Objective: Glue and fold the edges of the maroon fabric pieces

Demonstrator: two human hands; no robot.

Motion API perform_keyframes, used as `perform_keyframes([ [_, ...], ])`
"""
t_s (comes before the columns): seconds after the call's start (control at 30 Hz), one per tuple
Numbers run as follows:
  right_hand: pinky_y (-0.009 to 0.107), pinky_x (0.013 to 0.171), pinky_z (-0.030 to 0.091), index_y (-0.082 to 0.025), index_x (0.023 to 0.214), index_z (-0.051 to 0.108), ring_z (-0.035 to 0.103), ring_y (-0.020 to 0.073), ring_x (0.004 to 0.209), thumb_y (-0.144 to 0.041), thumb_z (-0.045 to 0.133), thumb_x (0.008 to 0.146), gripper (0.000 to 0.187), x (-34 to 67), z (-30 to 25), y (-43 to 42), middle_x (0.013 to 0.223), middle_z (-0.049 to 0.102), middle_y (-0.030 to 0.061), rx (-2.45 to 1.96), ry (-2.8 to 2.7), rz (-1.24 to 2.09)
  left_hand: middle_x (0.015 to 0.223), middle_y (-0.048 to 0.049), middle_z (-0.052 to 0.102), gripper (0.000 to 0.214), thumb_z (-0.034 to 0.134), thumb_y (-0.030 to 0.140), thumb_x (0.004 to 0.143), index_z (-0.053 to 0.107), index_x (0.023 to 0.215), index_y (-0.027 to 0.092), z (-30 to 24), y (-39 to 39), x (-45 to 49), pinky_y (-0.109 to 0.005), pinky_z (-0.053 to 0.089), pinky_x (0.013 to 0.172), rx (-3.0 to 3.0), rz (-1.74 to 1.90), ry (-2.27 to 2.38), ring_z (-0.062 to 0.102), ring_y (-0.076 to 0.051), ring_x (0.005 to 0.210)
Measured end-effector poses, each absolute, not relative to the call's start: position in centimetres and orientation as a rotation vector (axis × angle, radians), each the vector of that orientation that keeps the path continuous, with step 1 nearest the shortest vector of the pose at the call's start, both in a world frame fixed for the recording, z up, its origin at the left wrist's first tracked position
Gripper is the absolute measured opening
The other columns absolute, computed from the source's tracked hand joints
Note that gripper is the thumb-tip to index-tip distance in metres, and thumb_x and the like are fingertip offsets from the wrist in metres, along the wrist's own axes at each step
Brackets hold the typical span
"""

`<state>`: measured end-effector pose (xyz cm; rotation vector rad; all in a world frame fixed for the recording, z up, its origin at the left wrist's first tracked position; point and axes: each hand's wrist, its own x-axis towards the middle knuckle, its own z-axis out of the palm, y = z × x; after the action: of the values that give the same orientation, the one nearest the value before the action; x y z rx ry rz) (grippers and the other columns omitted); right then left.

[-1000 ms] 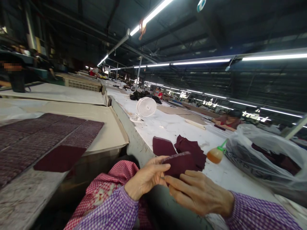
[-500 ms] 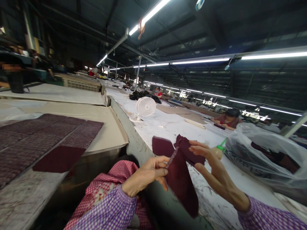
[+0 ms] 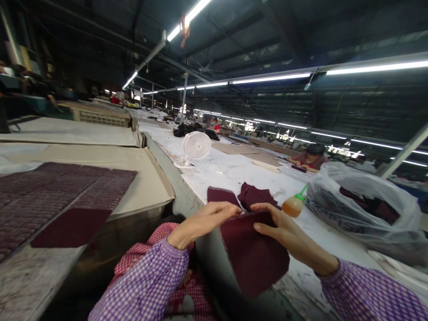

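A maroon fabric piece (image 3: pixel 256 256) hangs over the table's near edge, its upper edge between my two hands. My left hand (image 3: pixel 209 218) is closed at its upper left corner, fingers held straight together, the thumb hidden. My right hand (image 3: pixel 290 234) pinches the upper right edge, thumb on the near face. Just behind lie a flat maroon piece (image 3: pixel 222 195) and a crumpled heap of maroon pieces (image 3: pixel 257 195). Past my right hand sits a small bottle of amber liquid (image 3: pixel 292 206) with a green spout.
A white fan (image 3: pixel 196 145) stands on the white table. At right is a clear plastic bag (image 3: pixel 357 223) with dark cloth inside. To my left, rows of stacked maroon pieces (image 3: pixel 63 183) and one flat maroon piece (image 3: pixel 72 227) lie on a board. A co-worker (image 3: pixel 309 157) leans over the table's far side.
My right hand has come in from the right and taken the upper edge of the fabric piece. The piece has turned from nearly edge-on to face me. My view has shifted slightly.
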<state>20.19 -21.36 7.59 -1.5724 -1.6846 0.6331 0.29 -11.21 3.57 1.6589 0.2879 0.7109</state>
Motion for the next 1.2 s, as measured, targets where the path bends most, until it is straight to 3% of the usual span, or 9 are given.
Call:
perform_keyframes([
  [0.1, 0.037, 0.077, 0.053, -0.018, 0.106, 0.054, 0.062, 0.0222, 0.093, -0.03, 0.061, 0.076, 0.033, 21.0, 6.0, -20.7, 0.102, 0.065, 0.006, -1.633, -1.61, 0.707, 0.092, -0.0059, 0.068, 0.033, 0.059, 0.041, 0.079, 0.066, 0.101, 0.016, 3.3, -11.5, 3.5, -0.03, 0.045, 0.077, 1.935, 0.805, 0.438, 0.06, -0.019, 0.084],
  [0.2, 0.036, 0.075, 0.052, -0.017, 0.105, 0.054, 0.062, 0.0209, 0.088, -0.028, 0.061, 0.075, 0.033, 23.0, 4.3, -20.0, 0.097, 0.066, 0.0053, -1.732, -1.668, 0.679, 0.085, -0.0047, 0.068, 0.021, 0.057, 0.03, 0.081, 0.069, 0.093, 0.018, 1.6, -11.3, 6.7, -0.03, 0.044, 0.074, 2.151, 0.855, 0.627, 0.06, -0.02, 0.079],
  [0.33, 0.035, 0.066, 0.05, -0.016, 0.107, 0.054, 0.061, 0.0184, 0.07, -0.03, 0.056, 0.079, 0.031, 26.8, 3.2, -19.0, 0.076, 0.065, 0.0021, -1.884, -1.933, 0.316, 0.091, -0.0066, 0.064, 0.021, 0.05, 0.016, 0.083, 0.07, 0.091, 0.019, -0.6, -10.5, 9.6, -0.031, 0.043, 0.081, 2.537, 0.82, 0.758, 0.056, -0.02, 0.091],
  [0.43, 0.032, 0.063, 0.049, -0.016, 0.1, 0.059, 0.059, 0.0156, 0.065, -0.029, 0.047, 0.086, 0.023, 28.9, 3.4, -18.1, 0.081, 0.064, 0.005, -1.832, -2.06, 0.07, 0.09, -0.0058, 0.06, 0.021, 0.049, 0.016, 0.085, 0.069, 0.091, 0.021, -1.1, -10.1, 10.2, -0.029, 0.043, 0.08, 2.664, 0.782, 0.762, 0.054, -0.019, 0.091],
  [0.6, 0.026, 0.061, 0.048, -0.018, 0.099, 0.063, 0.057, 0.0131, 0.067, -0.03, 0.04, 0.092, 0.028, 29.6, 3.8, -17.1, 0.085, 0.06, 0.006, -1.593, -2.319, 0.011, 0.089, -0.0051, 0.057, 0.024, 0.046, 0.016, 0.087, 0.068, 0.093, 0.022, -0.8, -10.1, 9.9, -0.029, 0.043, 0.078, 2.761, 0.752, 0.707, 0.052, -0.018, 0.089],
  [0.77, 0.027, 0.069, 0.047, -0.018, 0.097, 0.063, 0.058, 0.0142, 0.075, -0.025, 0.041, 0.09, 0.024, 29.1, 3.6, -16.7, 0.085, 0.06, 0.0056, -1.526, -2.439, -0.085, 0.09, -0.0052, 0.057, 0.025, 0.047, 0.016, 0.086, 0.068, 0.098, 0.023, -0.8, -9.9, 10.1, -0.028, 0.044, 0.077, 2.744, 0.723, 0.699, 0.053, -0.018, 0.09],
  [1.07, 0.026, 0.063, 0.043, -0.018, 0.085, 0.06, 0.056, 0.0135, 0.067, -0.018, 0.045, 0.083, 0.015, 29.0, 3.4, -15.8, 0.077, 0.059, 0.0026, -1.556, -2.489, -0.117, 0.09, -0.0053, 0.059, 0.024, 0.047, 0.015, 0.084, 0.067, 0.096, 0.021, -0.8, -9.3, 10.5, -0.028, 0.044, 0.077, 2.757, 0.709, 0.668, 0.055, -0.018, 0.088],
  [1.2, 0.025, 0.063, 0.042, -0.017, 0.086, 0.058, 0.054, 0.0127, 0.067, -0.018, 0.041, 0.086, 0.017, 29.0, 3.1, -16.0, 0.079, 0.058, 0.0027, -1.538, -2.549, -0.214, 0.091, -0.0047, 0.058, 0.022, 0.049, 0.018, 0.085, 0.067, 0.097, 0.022, -1.0, -9.3, 10.3, -0.027, 0.043, 0.076, 2.791, 0.726, 0.649, 0.054, -0.018, 0.089],
])
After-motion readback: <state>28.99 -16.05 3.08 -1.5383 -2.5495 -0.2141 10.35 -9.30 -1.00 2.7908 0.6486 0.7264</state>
